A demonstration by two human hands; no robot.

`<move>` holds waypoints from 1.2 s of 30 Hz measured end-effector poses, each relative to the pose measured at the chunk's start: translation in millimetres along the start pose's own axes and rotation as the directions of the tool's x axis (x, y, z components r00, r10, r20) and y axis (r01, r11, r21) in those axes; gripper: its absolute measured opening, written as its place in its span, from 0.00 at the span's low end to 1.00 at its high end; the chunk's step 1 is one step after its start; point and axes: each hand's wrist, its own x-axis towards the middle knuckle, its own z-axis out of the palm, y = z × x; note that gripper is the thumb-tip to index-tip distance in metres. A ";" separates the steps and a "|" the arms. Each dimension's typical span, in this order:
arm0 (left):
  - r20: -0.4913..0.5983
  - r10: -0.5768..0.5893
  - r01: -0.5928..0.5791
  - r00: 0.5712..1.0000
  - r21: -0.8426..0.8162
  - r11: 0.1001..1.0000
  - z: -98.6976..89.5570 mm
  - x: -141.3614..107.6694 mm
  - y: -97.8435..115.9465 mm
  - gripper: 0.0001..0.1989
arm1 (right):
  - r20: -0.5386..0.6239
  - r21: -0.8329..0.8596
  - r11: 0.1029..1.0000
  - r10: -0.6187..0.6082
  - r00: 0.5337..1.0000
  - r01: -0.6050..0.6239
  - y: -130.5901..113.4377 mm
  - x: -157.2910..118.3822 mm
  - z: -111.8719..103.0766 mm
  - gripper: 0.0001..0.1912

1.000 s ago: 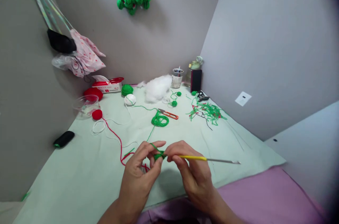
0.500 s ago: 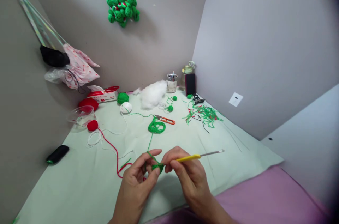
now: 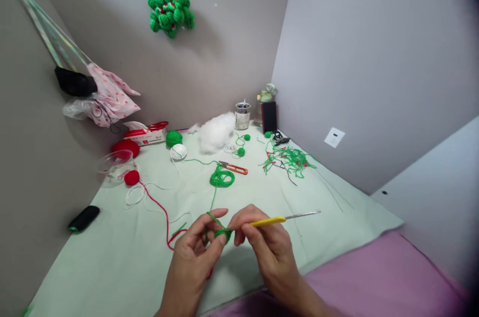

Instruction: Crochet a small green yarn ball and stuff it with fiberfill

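Note:
My left hand (image 3: pixel 200 247) pinches a small green crochet piece (image 3: pixel 223 235) between thumb and fingers, and green yarn runs over its raised index finger. From there the strand leads up to a loose green yarn coil (image 3: pixel 222 177) on the cloth. A crochet hook (image 3: pixel 267 221) with a yellow handle is held in my right hand (image 3: pixel 264 242). One metal end of the hook points right, away from the work; its other end meets the green piece, where the tip is hard to make out. Both hands are close together, above the cloth's near edge.
Orange thread snips (image 3: pixel 234 168) lie beyond the coil. White stuffing (image 3: pixel 217 133), a green yarn ball (image 3: pixel 174 138) and a jar (image 3: pixel 243 116) stand at the back. Yarn scraps (image 3: pixel 294 159) are heaped right; red yarn (image 3: pixel 160 207) trails left. A black case (image 3: pixel 84 219) lies far left.
The view has shifted slightly. Both hands stay almost in place, the hook still at the green piece, its free end a little farther right.

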 end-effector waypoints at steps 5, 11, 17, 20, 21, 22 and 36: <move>0.039 -0.014 0.014 0.999 -0.004 1.000 -2.1 1.5 -1.6 0.20 | -0.007 0.010 1.000 0.002 1.000 -0.001 1.7 0.2 1.1 0.15; 0.029 -0.016 0.017 0.999 -0.038 0.999 -1.5 -0.4 -3.3 0.22 | -0.004 0.045 0.998 0.032 0.999 -0.032 4.8 -1.2 1.6 0.16; 0.001 -0.020 0.020 1.000 -0.041 0.999 -3.9 -0.5 -4.2 0.26 | 0.025 -0.052 0.991 -0.120 0.992 0.122 3.5 2.1 -3.2 0.10; -0.023 -0.041 0.038 0.999 -0.084 0.996 -4.4 0.5 -4.2 0.31 | 0.128 -0.277 0.902 -0.307 0.943 0.332 7.1 -0.1 -3.3 0.14; -0.010 -0.053 0.051 0.999 -0.123 0.991 -4.4 1.1 -3.8 0.33 | 0.159 -0.343 0.860 -0.344 0.925 0.379 8.7 -2.0 -2.6 0.16; 0.020 -0.076 0.078 0.997 -0.172 0.982 -4.5 1.7 -3.2 0.34 | 0.180 -0.392 0.821 -0.373 0.910 0.415 10.1 -4.0 -1.6 0.18; 0.200 -0.109 0.151 0.974 -0.207 0.967 -10.6 5.9 8.9 0.27 | -0.059 0.123 0.992 -0.004 0.998 0.011 3.3 7.3 3.2 0.09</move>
